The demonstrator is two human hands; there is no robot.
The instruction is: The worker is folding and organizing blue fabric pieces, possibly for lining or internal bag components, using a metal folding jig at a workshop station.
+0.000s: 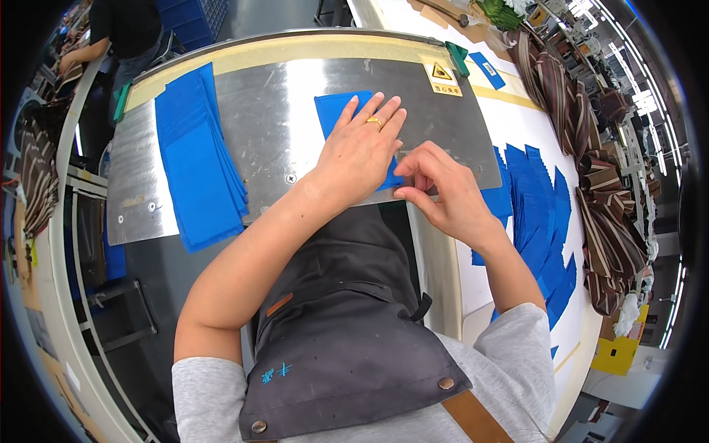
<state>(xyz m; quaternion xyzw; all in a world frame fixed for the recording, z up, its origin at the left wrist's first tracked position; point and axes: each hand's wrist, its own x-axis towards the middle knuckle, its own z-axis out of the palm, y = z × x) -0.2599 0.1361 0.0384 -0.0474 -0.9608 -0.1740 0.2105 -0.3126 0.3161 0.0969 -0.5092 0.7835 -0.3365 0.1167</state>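
Observation:
A blue fabric piece (332,112) lies on the grey metal plate (269,140) in front of me. My left hand (362,146) rests flat over it with fingers stretched out, a ring on one of them, covering much of the piece. At the piece's near right corner, the curled fingers and thumb of my right hand (442,186) pinch the edge. A stack of long blue fabric pieces (193,151) lies on the plate's left side, its near end hanging past the plate's front edge.
Several overlapping blue pieces (543,221) spread over the white table at right, beside striped brown fabric (609,251). Green clamps (458,59) sit at the plate's far corners, one near a yellow warning sticker (443,76). A person (127,29) sits at far left near blue crates (193,18).

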